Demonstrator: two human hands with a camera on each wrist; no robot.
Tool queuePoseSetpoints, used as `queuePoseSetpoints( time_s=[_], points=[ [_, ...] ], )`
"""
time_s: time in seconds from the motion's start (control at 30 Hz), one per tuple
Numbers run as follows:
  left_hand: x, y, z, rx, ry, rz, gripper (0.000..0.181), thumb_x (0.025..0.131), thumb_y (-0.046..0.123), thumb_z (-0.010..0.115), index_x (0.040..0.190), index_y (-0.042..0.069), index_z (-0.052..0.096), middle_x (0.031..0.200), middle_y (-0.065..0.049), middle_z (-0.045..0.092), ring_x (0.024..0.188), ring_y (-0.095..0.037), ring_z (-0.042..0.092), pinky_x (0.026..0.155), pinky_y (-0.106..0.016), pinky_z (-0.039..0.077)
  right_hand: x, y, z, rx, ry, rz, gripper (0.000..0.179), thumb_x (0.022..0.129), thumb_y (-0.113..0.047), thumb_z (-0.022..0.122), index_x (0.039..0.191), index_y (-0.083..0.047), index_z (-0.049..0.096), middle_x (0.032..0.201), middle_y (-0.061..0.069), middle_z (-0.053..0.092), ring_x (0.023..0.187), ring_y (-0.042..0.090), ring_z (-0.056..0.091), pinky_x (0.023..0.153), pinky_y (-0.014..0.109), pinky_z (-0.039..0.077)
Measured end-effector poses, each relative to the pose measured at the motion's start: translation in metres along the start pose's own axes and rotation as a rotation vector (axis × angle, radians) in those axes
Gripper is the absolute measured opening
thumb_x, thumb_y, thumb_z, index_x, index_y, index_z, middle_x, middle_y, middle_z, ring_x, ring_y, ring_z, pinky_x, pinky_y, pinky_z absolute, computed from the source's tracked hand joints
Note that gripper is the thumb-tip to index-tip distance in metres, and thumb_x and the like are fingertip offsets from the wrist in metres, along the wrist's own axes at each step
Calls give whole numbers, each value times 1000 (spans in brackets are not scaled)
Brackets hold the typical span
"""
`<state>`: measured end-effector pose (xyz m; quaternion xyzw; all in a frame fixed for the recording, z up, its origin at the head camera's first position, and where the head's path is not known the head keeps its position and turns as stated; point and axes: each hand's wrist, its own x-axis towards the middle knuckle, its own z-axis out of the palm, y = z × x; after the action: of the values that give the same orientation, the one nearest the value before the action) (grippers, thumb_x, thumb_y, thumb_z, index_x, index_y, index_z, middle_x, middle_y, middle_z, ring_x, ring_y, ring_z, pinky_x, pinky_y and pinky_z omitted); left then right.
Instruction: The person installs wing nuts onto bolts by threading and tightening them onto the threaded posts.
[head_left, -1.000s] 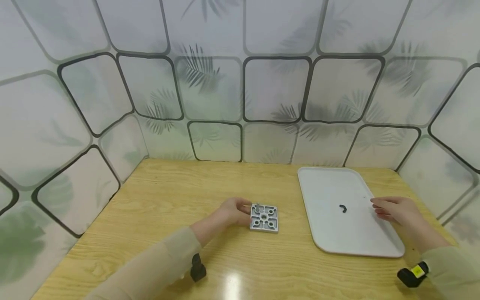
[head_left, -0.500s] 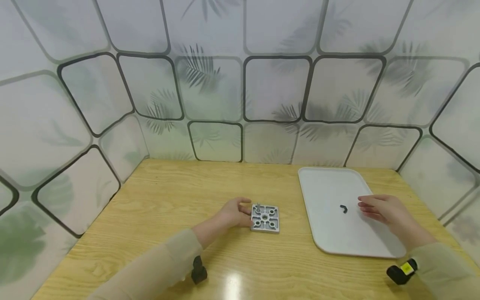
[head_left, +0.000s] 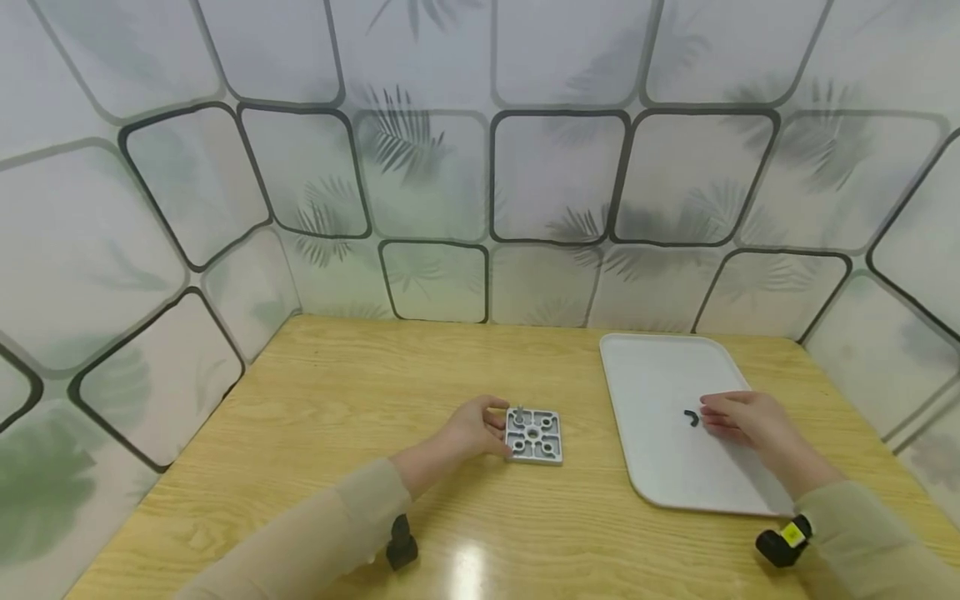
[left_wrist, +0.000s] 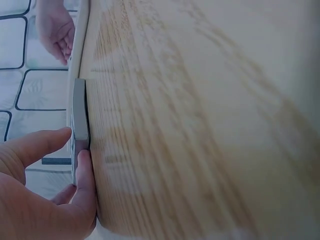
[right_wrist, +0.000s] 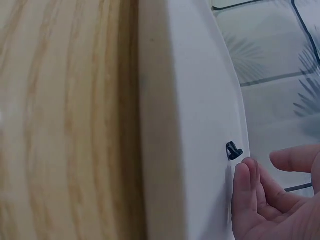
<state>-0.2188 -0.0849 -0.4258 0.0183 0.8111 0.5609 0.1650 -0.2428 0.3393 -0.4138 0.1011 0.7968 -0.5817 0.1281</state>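
Observation:
A square silver metal plate [head_left: 533, 436], with ribs and several round holes, lies on the wooden table. A small metal peg [head_left: 520, 413] stands upright at its far left corner. My left hand [head_left: 474, 429] rests at the plate's left edge, thumb and fingers bent loosely against that side; the left wrist view shows a fingertip touching the plate's end. Over the white tray [head_left: 660, 483] hovers my right hand [head_left: 753, 425], fingers relaxed and holding nothing. Just left of its fingertips, a small black curved piece [head_left: 691, 417] lies on the tray, also visible in the right wrist view.
The wooden table [head_left: 375, 367] meets a patterned wall [head_left: 547, 175] at the back and sides. The tray's raised rim runs around the right part of the table. A black camera mount [head_left: 783, 542] sits on the right wrist, another [head_left: 401, 542] on the left.
My right hand has moved left over the tray, from its right edge to beside the black curved piece. The left hand and plate stay in place; the view has shifted slightly.

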Motion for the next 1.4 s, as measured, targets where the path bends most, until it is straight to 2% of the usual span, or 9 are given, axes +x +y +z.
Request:
queuePoseSetpoints(
  time_s=[0.2, 0.43, 0.57, 0.63, 0.73, 0.9, 1.13, 1.23, 1.4],
  points=[
    [4, -2, 1, 21, -4, 22, 81, 72, -20, 84, 146, -4, 56, 108, -15, 66, 90, -19, 65, 81, -26, 61, 4, 3, 3, -46, 33, 27, 59, 109, -17, 57, 148, 24, 39, 84, -17, 72, 75, -5, 70, 75, 19, 62],
    [5, -4, 2, 18, -1, 22, 81, 71, -20, 85, 145, -3, 57, 106, -13, 66, 88, -18, 63, 79, -25, 60, 10, 8, 5, -143, 72, 23, 53, 107, -16, 61, 143, 21, 49, 86, -16, 70, 75, -6, 67, 74, 19, 61],
    [4, -4, 3, 20, 3, 28, 82, 70, -20, 85, 145, -3, 57, 107, -14, 66, 89, -18, 63, 80, -26, 60, 11, 9, 7, -214, 95, -7, 51, 104, -18, 67, 138, 19, 57, 100, 7, 77, 75, -7, 67, 73, 19, 61],
    [3, -4, 3, 25, 4, 30, 81, 69, -20, 85, 144, -3, 57, 107, -14, 66, 89, -18, 64, 81, -26, 60, 11, 9, 9, -258, 112, -16, 50, 102, -19, 70, 134, 18, 61, 113, 21, 75, 75, -6, 66, 71, 19, 61],
    [3, -4, 3, 33, 6, 25, 81, 70, -19, 85, 144, -2, 57, 108, -14, 66, 90, -18, 63, 81, -26, 59, 10, 9, 12, -343, 138, -28, 50, 101, -24, 73, 131, 15, 65, 127, 30, 69, 75, -5, 64, 69, 19, 59],
    [4, -4, 3, 39, 10, 26, 81, 70, -18, 85, 144, -2, 57, 108, -14, 67, 91, -18, 64, 82, -26, 59, 9, 8, 15, -439, 166, -69, 51, 97, -29, 77, 125, 13, 69, 118, 27, 73, 74, 0, 64, 65, 19, 56],
    [3, -4, 1, 51, 11, 23, 81, 70, -17, 86, 145, -1, 57, 111, -15, 68, 93, -19, 66, 84, -28, 59, 7, 8, 19, -489, 183, -102, 46, 94, -25, 80, 121, 11, 71, 94, 10, 77, 74, 6, 63, 63, 21, 53],
    [3, -3, 1, 50, 10, 20, 81, 71, -17, 86, 145, -1, 57, 111, -15, 67, 93, -20, 66, 85, -29, 60, 8, 6, 19, -500, 186, -110, 41, 95, -21, 79, 119, 11, 71, 96, 13, 76, 76, 8, 62, 63, 21, 52],
    [4, -3, 1, 49, 8, 17, 80, 71, -17, 86, 144, 0, 58, 111, -14, 67, 94, -20, 66, 85, -28, 60, 7, 6, 19, -506, 183, -123, 35, 96, -18, 77, 115, 10, 74, 110, 26, 74, 79, 8, 61, 64, 19, 52]
  ],
)
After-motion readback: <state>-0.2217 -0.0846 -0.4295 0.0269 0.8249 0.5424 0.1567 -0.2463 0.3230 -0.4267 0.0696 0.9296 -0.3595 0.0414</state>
